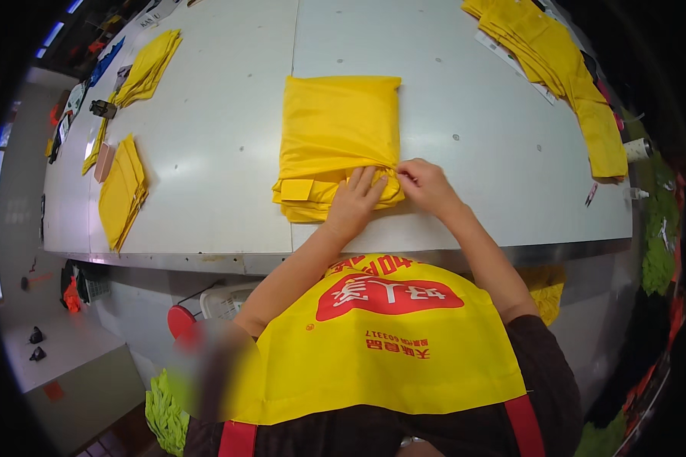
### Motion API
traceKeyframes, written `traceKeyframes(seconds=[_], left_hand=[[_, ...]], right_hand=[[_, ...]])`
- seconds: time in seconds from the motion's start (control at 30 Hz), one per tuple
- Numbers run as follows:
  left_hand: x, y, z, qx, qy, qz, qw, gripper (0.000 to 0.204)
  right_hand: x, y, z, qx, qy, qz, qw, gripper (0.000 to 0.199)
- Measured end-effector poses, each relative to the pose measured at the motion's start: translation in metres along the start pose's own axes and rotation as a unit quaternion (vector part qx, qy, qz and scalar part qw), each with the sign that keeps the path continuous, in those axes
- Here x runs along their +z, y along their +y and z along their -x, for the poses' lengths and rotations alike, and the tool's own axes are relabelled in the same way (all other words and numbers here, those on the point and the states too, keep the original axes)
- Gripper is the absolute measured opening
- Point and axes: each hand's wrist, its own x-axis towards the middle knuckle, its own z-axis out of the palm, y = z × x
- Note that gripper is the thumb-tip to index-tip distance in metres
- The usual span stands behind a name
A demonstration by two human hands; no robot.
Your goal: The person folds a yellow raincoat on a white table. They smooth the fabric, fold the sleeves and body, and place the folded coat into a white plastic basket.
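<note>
A squarish bundle of folded yellow cloth [341,122] lies at the middle of the table, with its layered lower folds bunched toward me and a small square flap at the lower left. My left hand [354,203] rests on these lower folds, fingers stretched out and slightly apart. At the bundle's right edge, my right hand [428,186] is closed, thumb and fingers pinching the gathered cloth where a crease runs across. The pinched bit itself is mostly hidden by the fingers.
The pale table [495,198] has its front edge close to my body. Stacks of yellow cloth lie at the left [122,190], far left [151,67] and right [545,61]. A small dark device [104,109] stands at the left; a thread cone [638,149] sits by the right edge.
</note>
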Motion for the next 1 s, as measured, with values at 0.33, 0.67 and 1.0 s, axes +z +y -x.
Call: traceKeyframes(seconds=[0.33,0.67,1.0], left_hand=[[-0.013,0.007,-0.007,-0.036,0.025,0.045,0.998,0.051],[-0.015,-0.004,-0.017,-0.062,0.045,0.021,0.997,0.035],[-0.008,0.018,-0.011,-0.095,-0.082,0.006,0.992,0.032]], right_hand=[[0.038,-0.009,-0.035,0.052,-0.038,0.285,0.956,0.013],[0.005,0.016,-0.035,-0.030,-0.027,0.250,0.967,0.005],[0.007,-0.041,-0.024,0.020,-0.171,0.348,0.922,0.012]])
